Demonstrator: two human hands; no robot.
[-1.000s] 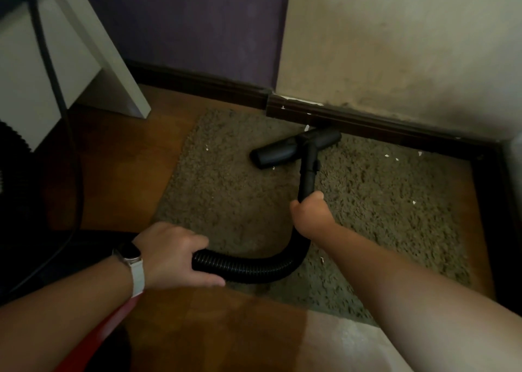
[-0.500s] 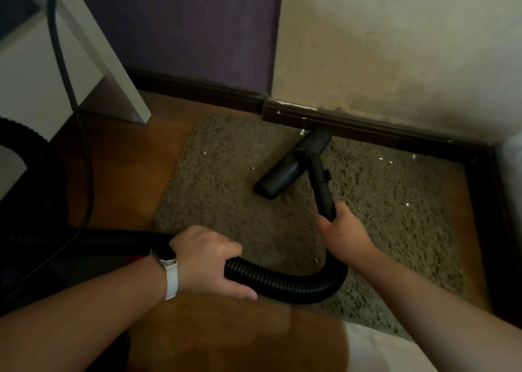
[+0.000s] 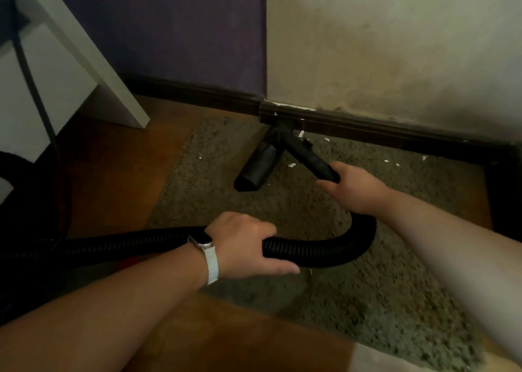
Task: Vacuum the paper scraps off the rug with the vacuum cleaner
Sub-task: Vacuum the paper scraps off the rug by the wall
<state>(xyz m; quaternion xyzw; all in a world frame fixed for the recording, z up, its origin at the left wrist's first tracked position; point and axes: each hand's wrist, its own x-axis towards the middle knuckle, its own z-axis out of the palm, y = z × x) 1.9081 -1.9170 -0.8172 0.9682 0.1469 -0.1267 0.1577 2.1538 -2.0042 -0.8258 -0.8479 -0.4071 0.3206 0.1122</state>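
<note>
The right hand (image 3: 353, 189) reaches forward with the arm nearly straight, its fingers wrapped tight round the lower end of the black wand (image 3: 306, 152), thumb lying along the near side. The left hand (image 3: 243, 243) sits lower and nearer, palm down, fingers curled over the ribbed hose (image 3: 316, 251) and thumb stretched beneath it, so this grip is also closed on the tube; a white-strapped watch (image 3: 207, 251) shows on that wrist. Between the two grips the hose bends in a loop to the right, lying on the rug (image 3: 381, 272). Beyond the right hand the wand slants up and away to the nozzle (image 3: 258, 163), which rests on the rug with its far end against the dark skirting (image 3: 367, 130) and its near end swung back toward the left grip. Paper scraps (image 3: 292, 164) lie on the rug just beside the wand, with more near the skirting off to the right of the right hand, one left of the nozzle, and one by the left thumb. Behind the left hand the hose runs off leftward over the wood floor (image 3: 113, 168). Farther left a white furniture leg (image 3: 93, 69) slants down to the floor, with a dark cable (image 3: 31, 74) hanging in front of it.
</note>
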